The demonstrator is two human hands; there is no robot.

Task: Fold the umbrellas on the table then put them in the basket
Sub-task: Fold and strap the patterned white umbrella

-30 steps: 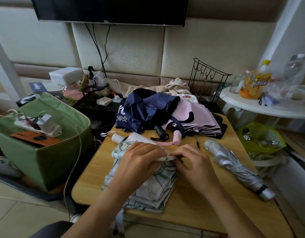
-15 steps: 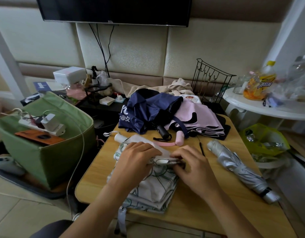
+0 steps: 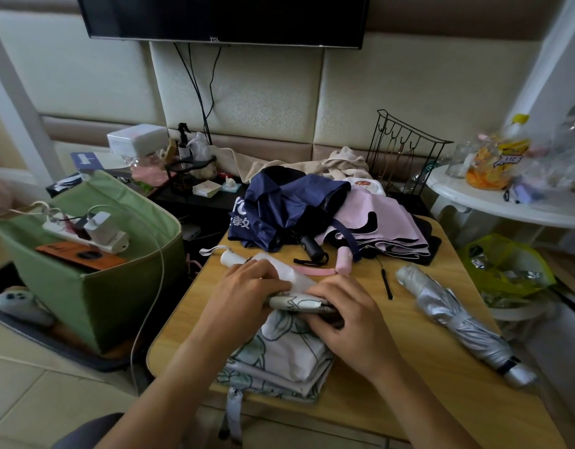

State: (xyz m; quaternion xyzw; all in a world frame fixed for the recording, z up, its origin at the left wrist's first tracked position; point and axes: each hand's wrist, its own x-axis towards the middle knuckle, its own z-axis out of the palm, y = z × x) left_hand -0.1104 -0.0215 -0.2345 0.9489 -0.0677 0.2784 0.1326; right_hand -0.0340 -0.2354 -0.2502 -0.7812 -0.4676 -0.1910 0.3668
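While both hands work at the middle of the wooden table (image 3: 393, 400), the left hand (image 3: 240, 296) and right hand (image 3: 347, 315) curl their fingers round a rolled edge of the white leaf-print umbrella (image 3: 289, 354), which lies along the table's near-left part; its cloth reaches the near edge and a strap hangs over it. Its white handle (image 3: 229, 257) points toward the far-left corner. At the far edge a navy umbrella (image 3: 279, 209) and a pink umbrella (image 3: 386, 228) lie unfolded in a heap, touching. A silver umbrella (image 3: 457, 322), already rolled, lies slantwise along the right edge, well apart from the hands. Bare wood shows between it and the right hand. The green basket (image 3: 95, 296) stands on the floor just left of the table, with a power strip (image 3: 85, 233) lying across its top.
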